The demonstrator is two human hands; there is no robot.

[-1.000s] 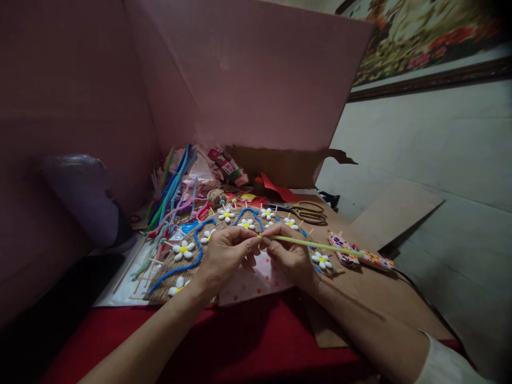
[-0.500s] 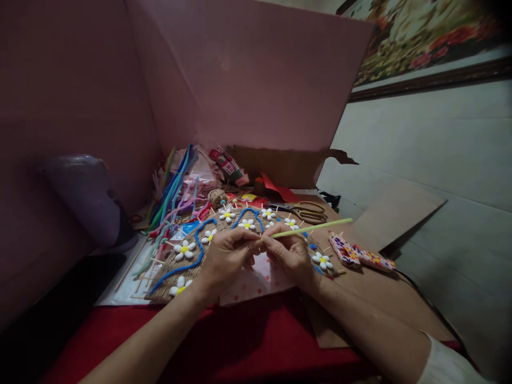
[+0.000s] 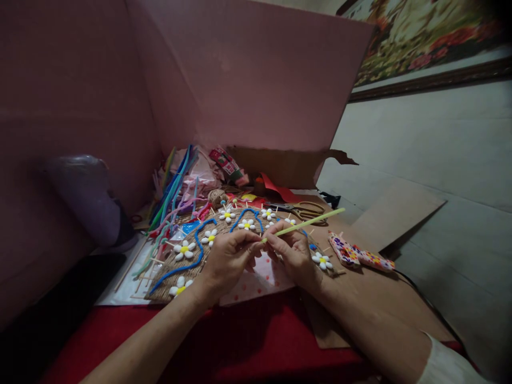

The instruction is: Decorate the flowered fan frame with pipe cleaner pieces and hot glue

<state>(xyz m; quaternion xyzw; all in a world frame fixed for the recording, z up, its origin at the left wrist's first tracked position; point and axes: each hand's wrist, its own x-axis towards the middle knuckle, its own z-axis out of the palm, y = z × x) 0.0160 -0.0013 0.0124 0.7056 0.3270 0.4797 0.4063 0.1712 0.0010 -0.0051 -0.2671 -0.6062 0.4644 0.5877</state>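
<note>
We see two hands close together, both narrow and pinching. The left hand (image 3: 226, 261) has its thumb and finger shut on the short end of a yellow pipe cleaner (image 3: 314, 220). The right hand (image 3: 296, 258) pinches it just beside that, and the long end pokes up to the right. A bit of it hides behind the right fingers, so we cannot tell if it bends there. The other fingers of both hands are curled under and hard to see.

Behind the hands is a rope-covered board (image 3: 162, 292) with white flowers and wavy blue lines. The hands cover its middle, and the left arm hides part of the lowest flower (image 3: 180, 288). A pale sheet with red dots (image 3: 256, 282) peeks out below; we cannot tell if it is paper or cloth.

The yellow pipe cleaner covers part of the scissors (image 3: 306, 207). A flowery glue gun (image 3: 362, 257) lies to the right, on the brown side of the table. A purple thing (image 3: 84, 197) on the left is too dark to name. The painting (image 3: 432, 42) is cut off at the top.
</note>
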